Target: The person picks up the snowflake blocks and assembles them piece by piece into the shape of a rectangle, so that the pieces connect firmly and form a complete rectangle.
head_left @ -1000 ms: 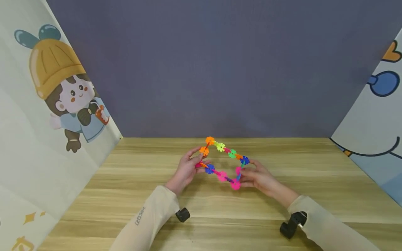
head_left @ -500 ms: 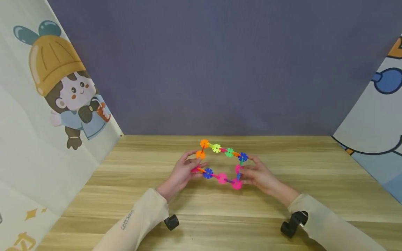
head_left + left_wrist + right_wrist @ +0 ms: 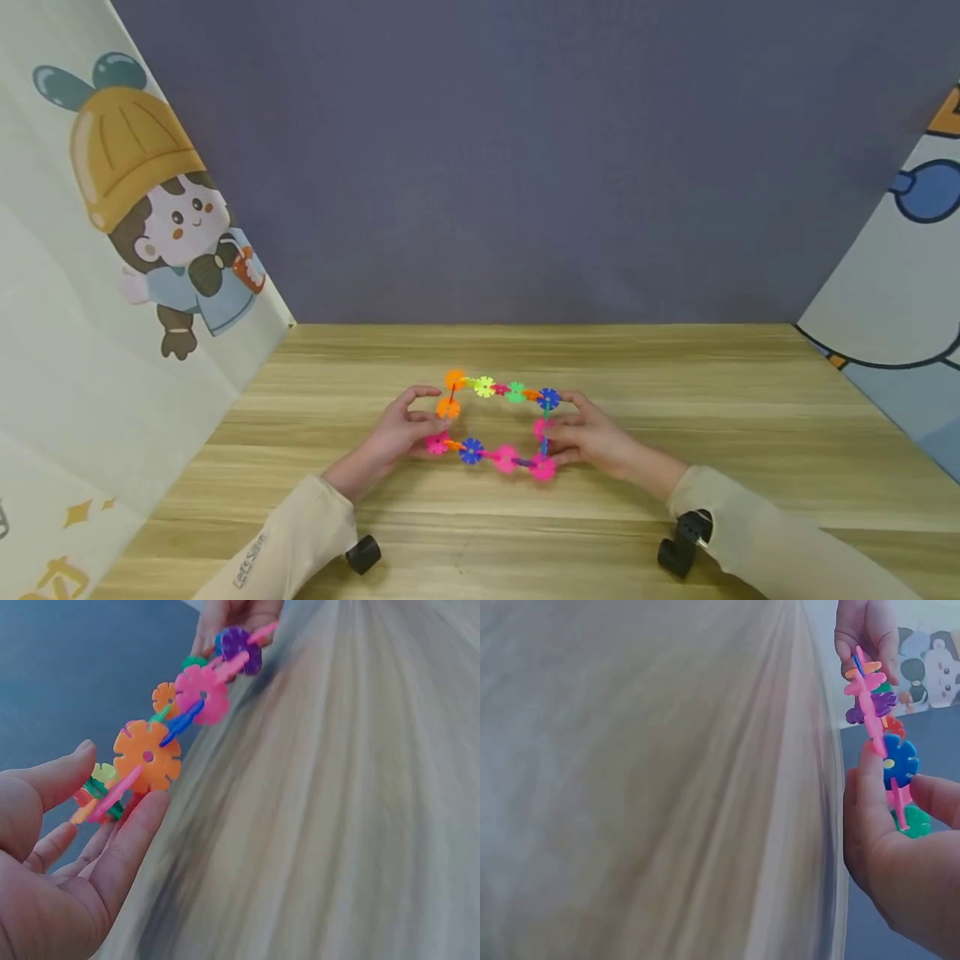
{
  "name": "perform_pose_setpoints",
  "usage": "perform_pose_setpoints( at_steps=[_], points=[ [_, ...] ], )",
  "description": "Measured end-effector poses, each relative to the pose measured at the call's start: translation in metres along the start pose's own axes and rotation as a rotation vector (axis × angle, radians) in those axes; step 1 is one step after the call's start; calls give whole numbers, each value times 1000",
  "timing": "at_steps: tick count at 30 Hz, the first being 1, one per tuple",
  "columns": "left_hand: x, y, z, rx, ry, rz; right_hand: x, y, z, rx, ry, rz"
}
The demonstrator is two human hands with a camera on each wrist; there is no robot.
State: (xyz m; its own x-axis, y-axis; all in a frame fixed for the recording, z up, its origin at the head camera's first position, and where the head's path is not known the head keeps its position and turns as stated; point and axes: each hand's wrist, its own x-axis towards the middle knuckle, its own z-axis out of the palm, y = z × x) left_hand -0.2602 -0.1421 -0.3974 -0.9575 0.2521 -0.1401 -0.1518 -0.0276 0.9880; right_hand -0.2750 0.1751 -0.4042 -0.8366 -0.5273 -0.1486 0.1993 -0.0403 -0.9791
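Observation:
A closed frame of interlocking plastic snowflake discs (image 3: pixel 484 387) is held between both hands, just over the tabletop in the head view. Orange, yellow, green, blue and pink discs form a rough rectangle. At its left end, my left hand (image 3: pixel 397 429) grips the side near an orange disc (image 3: pixel 448 408) and a pink corner disc (image 3: pixel 437 442). My right hand (image 3: pixel 600 437) pinches the opposite side, by a pink disc (image 3: pixel 541 429), between a blue corner disc (image 3: pixel 549 398) and a pink corner disc (image 3: pixel 542 467). The left wrist view shows an orange disc (image 3: pixel 148 756) at the left fingertips.
Beneath the hands is a wood-grain table (image 3: pixel 480 542). A dark grey-blue panel (image 3: pixel 525 167) stands behind it, with cartoon-printed panels at left (image 3: pixel 60 375) and right (image 3: pixel 885 292). Black wrist cameras hang below the left sleeve (image 3: pixel 363 554) and right sleeve (image 3: pixel 678 554).
Both hands have moved left and toward the person with the snowflake-disc frame, lowering it in view. The frame has turned from a slanted pose to nearly level and looks more squared.

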Motion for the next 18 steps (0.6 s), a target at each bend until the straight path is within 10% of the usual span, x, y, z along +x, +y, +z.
perform_pose_setpoints(
  at_steps=[18],
  points=[
    [-25, -3, -23, 184, -158, -81, 4, 0, 15, -80, -80, 119]
  ],
)
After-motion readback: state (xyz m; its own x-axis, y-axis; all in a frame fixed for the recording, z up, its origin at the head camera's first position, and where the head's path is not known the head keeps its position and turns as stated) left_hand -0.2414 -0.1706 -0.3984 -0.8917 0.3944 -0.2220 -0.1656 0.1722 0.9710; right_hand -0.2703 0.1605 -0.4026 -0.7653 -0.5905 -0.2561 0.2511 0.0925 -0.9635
